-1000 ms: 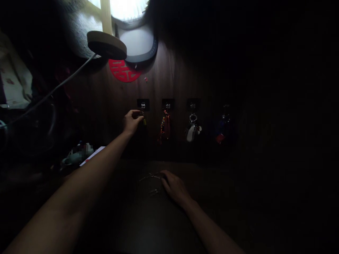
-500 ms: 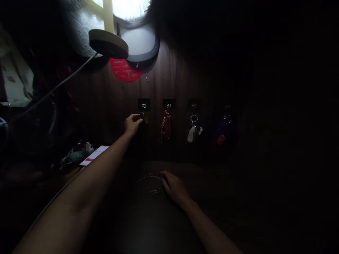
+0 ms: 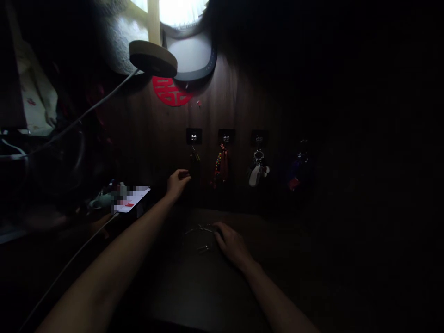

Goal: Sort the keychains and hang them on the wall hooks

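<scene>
My left hand [image 3: 178, 183] is in the air just below and left of a small bunch of keys [image 3: 196, 155] that hangs from the leftmost wall hook [image 3: 194, 136]. Its fingers are curved and slightly apart, with nothing seen between them. Lower down, my right hand [image 3: 231, 243] lies on the dark tabletop [image 3: 194, 286], fingers loosely spread. Its fingertips reach the right end of a thin metallic string of small pieces [image 3: 201, 227], perhaps keys on a ring. Closer to me lies another small metallic piece [image 3: 204, 249], too dim to name.
More hooks hold a beaded tassel with a reddish strap [image 3: 224, 162], a key ring [image 3: 258, 169] and a dark blue bundle [image 3: 298, 169]. A bright lamp [image 3: 183, 11] hangs above. A lit phone screen [image 3: 133, 201] and a white cable [image 3: 69, 266] are at left.
My left hand has let go of the small keys on the leftmost hook and moved down from them. The keys hang free. My right hand stays beside the metallic pieces. The view shifted slightly.
</scene>
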`<action>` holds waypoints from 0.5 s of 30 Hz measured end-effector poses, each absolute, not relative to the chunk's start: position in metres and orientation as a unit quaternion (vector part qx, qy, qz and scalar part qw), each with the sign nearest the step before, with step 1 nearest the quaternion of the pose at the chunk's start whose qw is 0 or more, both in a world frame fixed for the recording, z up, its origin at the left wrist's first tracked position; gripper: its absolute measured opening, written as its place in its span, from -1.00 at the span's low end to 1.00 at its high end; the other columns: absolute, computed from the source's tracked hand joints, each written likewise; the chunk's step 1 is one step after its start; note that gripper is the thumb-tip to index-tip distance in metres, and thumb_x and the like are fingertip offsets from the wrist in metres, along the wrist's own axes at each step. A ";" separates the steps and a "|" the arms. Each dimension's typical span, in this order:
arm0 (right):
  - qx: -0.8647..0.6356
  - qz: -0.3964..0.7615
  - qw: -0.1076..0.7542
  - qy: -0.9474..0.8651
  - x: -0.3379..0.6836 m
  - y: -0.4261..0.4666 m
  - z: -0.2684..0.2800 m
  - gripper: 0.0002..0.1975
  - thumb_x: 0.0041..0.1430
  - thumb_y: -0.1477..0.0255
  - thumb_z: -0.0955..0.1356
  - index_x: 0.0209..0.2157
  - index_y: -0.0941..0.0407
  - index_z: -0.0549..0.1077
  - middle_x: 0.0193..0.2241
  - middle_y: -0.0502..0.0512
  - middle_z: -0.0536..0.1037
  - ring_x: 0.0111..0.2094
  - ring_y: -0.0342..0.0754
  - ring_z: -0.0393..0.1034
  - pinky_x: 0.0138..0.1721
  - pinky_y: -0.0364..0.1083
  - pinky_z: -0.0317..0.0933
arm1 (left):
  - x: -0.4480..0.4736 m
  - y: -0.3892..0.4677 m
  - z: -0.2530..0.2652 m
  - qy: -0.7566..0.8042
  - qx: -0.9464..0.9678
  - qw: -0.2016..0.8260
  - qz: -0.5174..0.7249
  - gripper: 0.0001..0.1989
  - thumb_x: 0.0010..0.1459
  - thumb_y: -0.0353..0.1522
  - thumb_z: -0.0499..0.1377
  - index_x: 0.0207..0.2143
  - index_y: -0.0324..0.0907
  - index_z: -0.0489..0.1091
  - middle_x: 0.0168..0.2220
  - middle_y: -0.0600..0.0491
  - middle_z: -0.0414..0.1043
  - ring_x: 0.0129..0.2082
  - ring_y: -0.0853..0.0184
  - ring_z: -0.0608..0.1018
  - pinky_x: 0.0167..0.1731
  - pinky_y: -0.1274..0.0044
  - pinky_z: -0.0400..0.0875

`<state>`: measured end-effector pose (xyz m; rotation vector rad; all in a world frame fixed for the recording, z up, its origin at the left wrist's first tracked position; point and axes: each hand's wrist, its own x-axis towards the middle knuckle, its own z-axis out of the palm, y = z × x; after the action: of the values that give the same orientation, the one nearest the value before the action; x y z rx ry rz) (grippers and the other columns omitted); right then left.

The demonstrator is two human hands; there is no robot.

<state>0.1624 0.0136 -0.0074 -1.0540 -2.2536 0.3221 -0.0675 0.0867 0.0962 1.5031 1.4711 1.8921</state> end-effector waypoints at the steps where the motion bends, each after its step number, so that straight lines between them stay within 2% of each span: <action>1: -0.399 0.122 0.311 -0.854 0.162 0.014 -0.008 -0.74 0.18 0.49 0.17 -0.10 0.07 0.32 -0.15 0.08 0.47 -0.12 -0.07 0.36 -0.09 -0.09 0.21 | -0.069 0.083 0.090 0.518 0.525 0.162 0.655 -0.75 -0.17 -0.44 0.23 -0.32 -0.19 0.40 -0.33 0.03 0.52 -0.24 0.29 0.53 -0.14 0.42 0.36; 10: -0.396 0.114 0.304 -0.859 0.162 0.017 -0.012 -0.74 0.18 0.46 0.17 -0.11 0.06 0.32 -0.15 0.07 0.47 -0.11 -0.07 0.35 -0.08 -0.08 0.21 | -0.084 0.043 0.039 0.552 0.511 0.218 0.621 -0.80 -0.20 -0.39 0.25 -0.41 -0.19 0.42 -0.42 0.06 0.52 -0.30 0.26 0.54 -0.22 0.41 0.40; 15: -0.406 0.106 0.292 -0.860 0.161 0.016 -0.010 -0.75 0.19 0.46 0.16 -0.12 0.07 0.34 -0.16 0.09 0.47 -0.11 -0.05 0.35 -0.09 -0.07 0.21 | -0.088 0.017 0.018 0.563 0.555 0.237 0.565 -0.79 -0.16 -0.34 0.22 -0.37 -0.18 0.43 -0.34 0.05 0.52 -0.26 0.26 0.53 -0.18 0.41 0.38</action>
<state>0.1611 0.0164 -0.0102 -1.0813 -2.2917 0.2831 -0.0884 0.0166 0.0184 1.5216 1.5417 1.5477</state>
